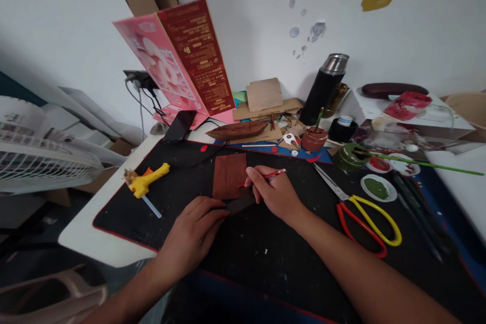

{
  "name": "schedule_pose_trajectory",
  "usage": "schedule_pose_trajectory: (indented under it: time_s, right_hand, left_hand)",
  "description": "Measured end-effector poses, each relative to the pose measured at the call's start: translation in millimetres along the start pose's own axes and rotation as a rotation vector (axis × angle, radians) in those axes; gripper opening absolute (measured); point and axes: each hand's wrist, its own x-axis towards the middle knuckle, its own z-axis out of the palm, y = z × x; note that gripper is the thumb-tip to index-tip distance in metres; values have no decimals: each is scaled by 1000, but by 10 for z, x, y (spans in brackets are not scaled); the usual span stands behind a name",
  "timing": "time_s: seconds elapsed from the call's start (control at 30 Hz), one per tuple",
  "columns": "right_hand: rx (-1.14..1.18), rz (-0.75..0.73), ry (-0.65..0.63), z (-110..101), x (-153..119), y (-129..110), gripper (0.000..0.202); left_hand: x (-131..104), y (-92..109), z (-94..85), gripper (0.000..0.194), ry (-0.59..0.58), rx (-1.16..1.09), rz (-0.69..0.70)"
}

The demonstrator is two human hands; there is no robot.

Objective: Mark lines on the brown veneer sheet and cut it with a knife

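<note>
A dark red-brown square sheet (229, 176) is laid on a black mat (284, 263), which is spread over a white desk (125, 257); it is seen just beyond two bare hands. By the right hand (274, 193), a slim red pencil (276, 174) is held in a narrow grip, with its tip placed over the lower right part of the sheet. The left hand (198, 227) is set nearer the viewer and to the left, its fingertips gathered at one end of a dark flat strip (241, 204); whether the strip is pinched in that grip or only pressed down cannot be told. The strip is slanted along the sheet's near edge, between the hands. To the left, a yellow glue gun (150, 180) is laid on the mat, and a black phone (181, 126) is placed farther back. To the right, scissors (355, 205) with one red and one yellow handle are left with their blades pointed away. Behind the sheet, a leaf-shaped brown piece (237, 130), a brown-stained jar (314, 139) and a black flask (322, 90) are ranged near the wall.
</note>
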Motion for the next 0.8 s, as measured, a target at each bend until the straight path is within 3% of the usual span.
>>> schedule_pose_trajectory:
  time_s: [0.37, 0.67, 0.8]
  right_hand:
    - [37, -5, 32, 3, -2, 54, 50]
    - [155, -12, 234, -99, 64, 3, 54]
    - [137, -11, 265, -149, 91, -4, 55]
  left_hand:
    - [-25, -21, 17, 14, -12, -25, -17]
    - [11, -61, -14, 19, -26, -82, -88]
    - [25, -80, -17, 23, -30, -97, -152]
